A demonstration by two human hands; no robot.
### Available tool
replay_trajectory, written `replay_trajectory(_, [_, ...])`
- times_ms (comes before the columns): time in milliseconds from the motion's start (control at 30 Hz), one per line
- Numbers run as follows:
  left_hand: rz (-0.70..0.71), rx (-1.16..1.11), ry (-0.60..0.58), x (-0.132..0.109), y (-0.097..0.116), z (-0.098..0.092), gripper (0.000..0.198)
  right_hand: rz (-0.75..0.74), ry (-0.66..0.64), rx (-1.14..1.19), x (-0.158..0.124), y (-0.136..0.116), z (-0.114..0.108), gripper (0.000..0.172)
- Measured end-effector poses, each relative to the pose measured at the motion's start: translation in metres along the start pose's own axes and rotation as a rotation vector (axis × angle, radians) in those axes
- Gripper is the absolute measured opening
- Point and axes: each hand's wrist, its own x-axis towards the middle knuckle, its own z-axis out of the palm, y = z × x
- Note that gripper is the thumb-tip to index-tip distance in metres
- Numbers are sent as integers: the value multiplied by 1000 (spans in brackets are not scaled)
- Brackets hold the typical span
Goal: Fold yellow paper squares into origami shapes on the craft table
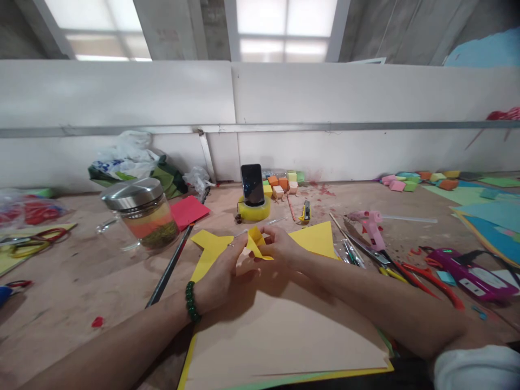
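Observation:
Both hands meet in the middle of the head view, above a stack of coloured paper sheets [292,336] with a pale peach one on top. Between them is a small folded piece of yellow paper [254,241]. My left hand [221,271], with a green bead bracelet [190,302] at the wrist, pinches it from the left. From the right, the fingers of my right hand [280,246] are closed on the same piece; some fingertips are hidden. Flat yellow paper [314,238] lies behind my right hand, and a yellow cutout [211,249] lies beyond my left.
A phone [252,185] leans upright in a tape roll [254,210]. The lidded glass jar [142,214] stands left, past a dark strip [173,265]. Right are a pink glue gun [371,227], scissors [426,279], a utility knife [305,210] and a purple device [473,273]. Small paper cubes [280,184] sit behind.

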Motion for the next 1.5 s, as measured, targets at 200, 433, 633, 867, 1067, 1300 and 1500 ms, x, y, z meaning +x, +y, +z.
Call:
replay_trajectory(200, [132,310,50,-1,0,0,42,-46,45,96,-1,-1,0,28])
replay_trajectory(433, [104,279,30,-1,-5,-1,68,-29,138,-48,-3,-5,4,11])
replay_trajectory(633, [38,205,41,0,6,1,63,-3,136,-96,-2,2,9,12])
replay_trajectory(867, [24,211,81,4,11,-5,25,-92,-25,-269,-12,11,11,14])
replay_trajectory(1067, [-36,255,148,8,-2,-14,28,-252,11,-223,-6,1,1,27])
replay_trajectory(1300, [29,310,96,10,3,-14,36,-319,6,-177,5,2,-9,17])
replay_trajectory(1500, [2,343,68,8,-2,-12,35,-449,-3,-439,-2,0,-6,11])
